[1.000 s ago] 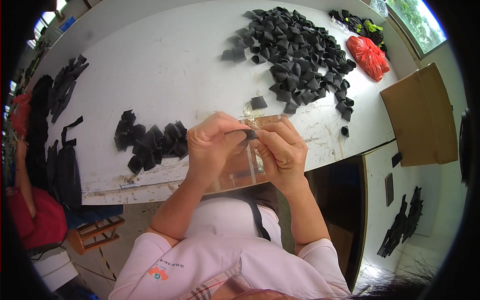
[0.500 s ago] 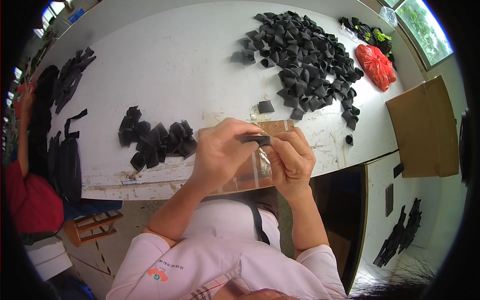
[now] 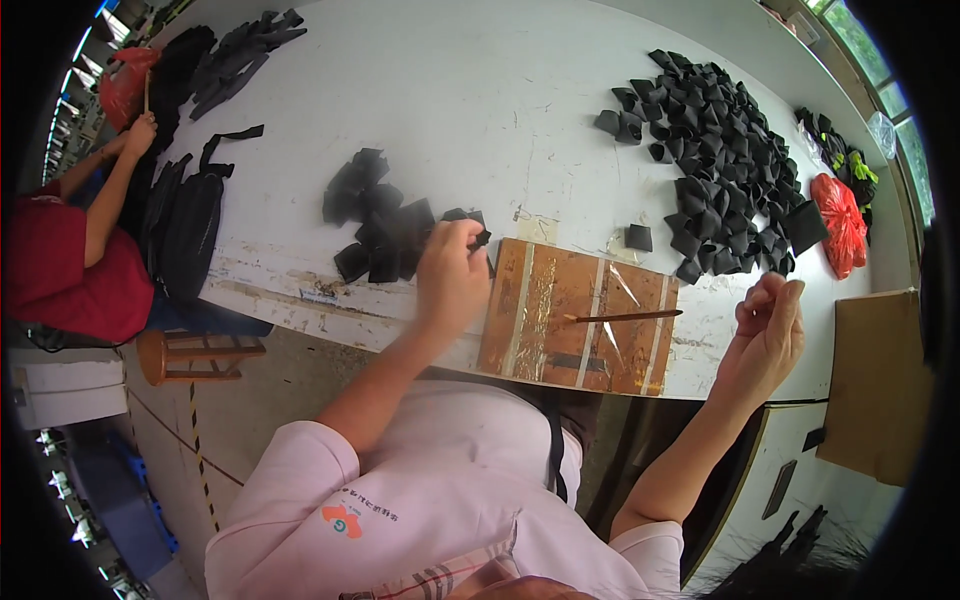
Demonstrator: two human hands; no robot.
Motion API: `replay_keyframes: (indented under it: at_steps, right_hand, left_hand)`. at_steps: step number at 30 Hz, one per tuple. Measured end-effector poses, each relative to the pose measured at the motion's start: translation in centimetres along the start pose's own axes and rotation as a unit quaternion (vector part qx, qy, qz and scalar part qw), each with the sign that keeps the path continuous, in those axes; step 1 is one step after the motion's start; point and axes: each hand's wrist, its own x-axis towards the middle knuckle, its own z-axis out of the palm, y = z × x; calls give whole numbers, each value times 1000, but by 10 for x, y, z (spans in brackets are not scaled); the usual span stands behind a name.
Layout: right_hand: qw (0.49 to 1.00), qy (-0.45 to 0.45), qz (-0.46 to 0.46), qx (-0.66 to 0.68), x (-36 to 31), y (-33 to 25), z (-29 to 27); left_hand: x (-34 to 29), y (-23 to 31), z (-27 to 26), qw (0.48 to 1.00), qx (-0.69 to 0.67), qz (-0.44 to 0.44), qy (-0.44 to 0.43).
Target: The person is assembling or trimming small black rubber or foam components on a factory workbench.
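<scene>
My left hand [image 3: 455, 280] is at the right edge of a small heap of black fabric pieces [image 3: 375, 225]. Its curled fingers close on one black fabric piece [image 3: 466, 216], partly hidden by them. My right hand [image 3: 768, 335] is raised at the near side of a large pile of folded black fabric loops [image 3: 720, 150], fingers loosely bent and nothing visible between them. Just beyond its fingertips a single black loop [image 3: 808, 228] shows apart from the hand, seemingly in the air. Between my hands lies a brown taped board [image 3: 520, 300] with a thin pointed brown stick [image 3: 635, 316] on it.
One flat black square [image 3: 638, 238] lies behind the board. A red plastic bag [image 3: 840, 225] and a cardboard box [image 3: 870, 380] are at the right. Black straps [image 3: 245, 60] and a black bag [image 3: 195, 225] lie left, near a co-worker in a red shirt [image 3: 90, 265].
My hands have parted: the left moved to the small heap, the right out to the large pile. The board and stick are now uncovered. The whole view has shifted.
</scene>
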Motion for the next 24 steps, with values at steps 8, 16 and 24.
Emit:
replay_keyframes:
  at_steps: [8,16,24]
  right_hand:
    - [953,-211,203,-83,-108,42,19]
    - [916,-319,222,-98,-121,63,34]
    - [907,-331,232,-117,-125,68,41]
  left_hand:
    - [-3,-49,5,974,219,13,-52]
    - [-1,-45,4,969,232,50,-75]
    - [3,-59,1,970,221,85,-53]
